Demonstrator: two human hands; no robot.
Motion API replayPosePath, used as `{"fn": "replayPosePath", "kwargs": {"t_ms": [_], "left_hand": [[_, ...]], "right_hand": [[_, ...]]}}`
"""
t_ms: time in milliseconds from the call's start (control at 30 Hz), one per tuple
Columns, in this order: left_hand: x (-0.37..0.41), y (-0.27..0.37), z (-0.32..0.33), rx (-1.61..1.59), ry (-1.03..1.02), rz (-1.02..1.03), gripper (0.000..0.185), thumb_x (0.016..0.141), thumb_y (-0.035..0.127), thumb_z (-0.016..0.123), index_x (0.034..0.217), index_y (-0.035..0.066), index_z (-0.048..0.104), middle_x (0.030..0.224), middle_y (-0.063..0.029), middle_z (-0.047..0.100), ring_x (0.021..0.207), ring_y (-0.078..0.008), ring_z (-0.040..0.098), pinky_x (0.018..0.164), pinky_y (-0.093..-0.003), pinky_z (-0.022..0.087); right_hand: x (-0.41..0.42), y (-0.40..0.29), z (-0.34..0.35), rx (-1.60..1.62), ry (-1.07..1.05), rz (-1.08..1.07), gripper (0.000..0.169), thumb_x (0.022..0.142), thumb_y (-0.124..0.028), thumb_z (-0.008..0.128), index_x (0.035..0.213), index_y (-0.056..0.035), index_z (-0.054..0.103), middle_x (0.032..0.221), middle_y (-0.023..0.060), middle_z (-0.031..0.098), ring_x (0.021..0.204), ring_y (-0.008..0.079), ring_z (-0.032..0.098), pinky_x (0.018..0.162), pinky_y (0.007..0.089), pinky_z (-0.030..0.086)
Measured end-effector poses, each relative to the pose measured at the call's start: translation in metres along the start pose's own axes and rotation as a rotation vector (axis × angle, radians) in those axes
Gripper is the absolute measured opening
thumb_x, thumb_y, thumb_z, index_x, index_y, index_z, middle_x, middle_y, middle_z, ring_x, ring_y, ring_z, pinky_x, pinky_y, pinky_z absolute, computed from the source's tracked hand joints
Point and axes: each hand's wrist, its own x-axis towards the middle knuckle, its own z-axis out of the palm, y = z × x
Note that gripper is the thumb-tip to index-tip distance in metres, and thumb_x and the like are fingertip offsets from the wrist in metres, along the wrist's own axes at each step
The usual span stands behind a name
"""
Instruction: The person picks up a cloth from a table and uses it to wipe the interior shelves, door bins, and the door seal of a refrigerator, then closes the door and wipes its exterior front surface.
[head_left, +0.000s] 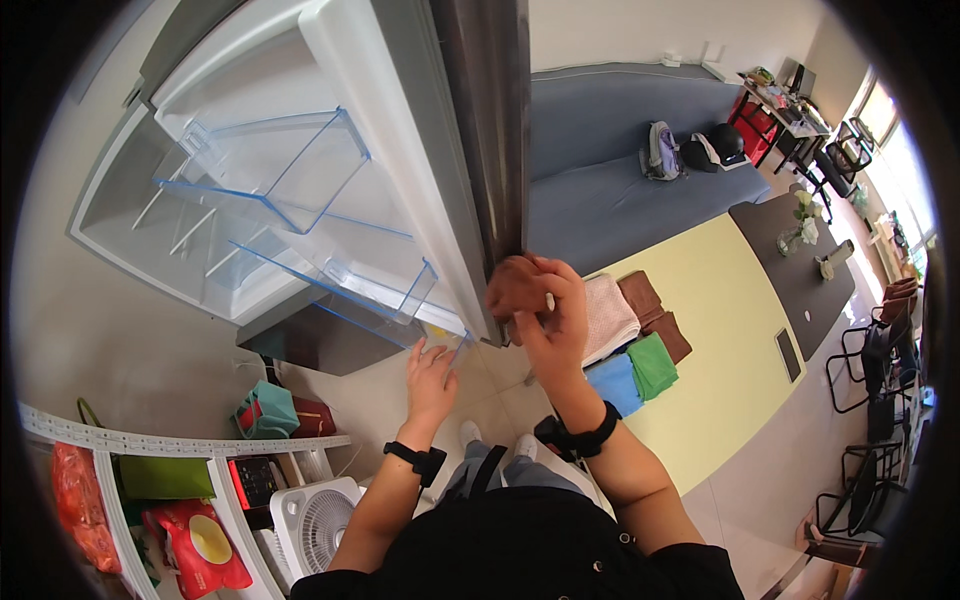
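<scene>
My right hand (553, 311) grips a bunched brown cloth (519, 286) and holds it against the outer edge of a refrigerator door (480, 150). The door stands open, with clear blue-edged shelves (300, 214) on its inner side. Fingers apart, my left hand (433, 381) is by the lowest door shelf; whether it touches the shelf I cannot tell. Beyond my right hand, folded brown cloths (651, 311), a pale pink cloth (609, 316), a green cloth (652, 365) and a blue cloth (616, 382) lie together on a yellow-topped table (720, 315).
Behind the door is the open refrigerator compartment (124, 217). A white shelving unit (225, 448) with bags stands at lower left, a white fan (315, 521) beside it. A grey sofa (600, 180) lies past the table, which bears a phone (787, 355). Black chairs (862, 457) stand at right.
</scene>
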Motion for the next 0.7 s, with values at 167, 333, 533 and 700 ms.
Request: {"fn": "replayPosePath", "kwargs": {"t_ms": [167, 333, 533, 700], "left_hand": [[-0.003, -0.007, -0.001, -0.004, -0.010, 0.001, 0.033, 0.077, 0.004, 0.067, 0.109, 0.003, 0.071, 0.119, -0.0128, 0.063, 0.130, -0.0417, 0.043, 0.108, -0.0483, 0.038], [-0.004, -0.006, -0.003, -0.029, -0.025, 0.006, 0.033, 0.076, 0.002, 0.067, 0.109, 0.002, 0.070, 0.119, -0.0133, 0.063, 0.131, -0.0426, 0.043, 0.108, -0.0479, 0.038], [-0.002, -0.005, -0.004, -0.036, -0.039, 0.031, 0.036, 0.076, 0.001, 0.067, 0.111, 0.002, 0.069, 0.118, -0.0144, 0.063, 0.130, -0.0437, 0.043, 0.108, -0.0476, 0.039], [-0.003, -0.006, -0.006, -0.035, -0.049, 0.030, 0.035, 0.076, 0.000, 0.066, 0.110, 0.002, 0.069, 0.117, -0.0142, 0.062, 0.130, -0.0438, 0.042, 0.108, -0.0475, 0.039]], "right_hand": [[0.071, -0.039, 0.014, -0.084, 0.012, -0.337, 0.039, 0.071, 0.012, 0.064, 0.107, -0.0025, 0.062, 0.123, 0.0131, 0.052, 0.111, 0.0277, 0.055, 0.094, 0.0342, 0.045], [0.077, -0.027, 0.023, -0.091, 0.106, -0.326, 0.042, 0.070, 0.009, 0.066, 0.109, -0.0041, 0.065, 0.111, 0.0110, 0.056, 0.100, 0.0261, 0.057, 0.088, 0.0332, 0.045], [0.017, 0.009, 0.009, -0.259, 0.031, -0.042, 0.036, 0.070, 0.002, 0.072, 0.105, -0.0027, 0.066, 0.106, 0.0119, 0.058, 0.098, 0.0284, 0.059, 0.083, 0.0327, 0.049], [0.020, -0.009, 0.011, -0.016, 0.014, -0.055, 0.041, 0.070, 0.007, 0.069, 0.109, -0.0017, 0.061, 0.114, 0.0120, 0.054, 0.099, 0.0245, 0.058, 0.081, 0.0304, 0.050]]}}
